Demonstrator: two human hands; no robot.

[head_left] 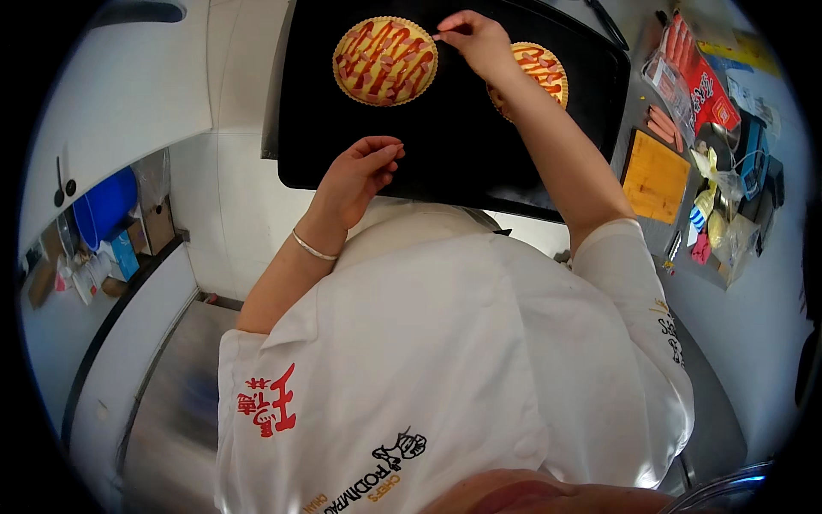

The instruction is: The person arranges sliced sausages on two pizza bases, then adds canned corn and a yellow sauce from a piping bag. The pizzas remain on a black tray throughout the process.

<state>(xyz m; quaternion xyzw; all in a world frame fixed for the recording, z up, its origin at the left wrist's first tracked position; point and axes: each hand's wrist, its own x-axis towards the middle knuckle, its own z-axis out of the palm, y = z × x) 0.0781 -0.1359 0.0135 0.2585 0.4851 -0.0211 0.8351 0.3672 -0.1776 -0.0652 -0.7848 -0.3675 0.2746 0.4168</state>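
In our right hand (479, 44), thumb and finger are closed on a small pink piece (437, 37), just beside the left pizza (385, 62); our left hand (355, 176) is curled over the black tray (334, 150), well apart, and we cannot tell if it holds something. The piece seems to us light, soft and maybe slippery, so its edge suits a fingertip pinch. It appears to lie sideways, towards the pizza, but is too small for a sure long axis. The pizza is round, without long axis; its red stripes slant up to the right
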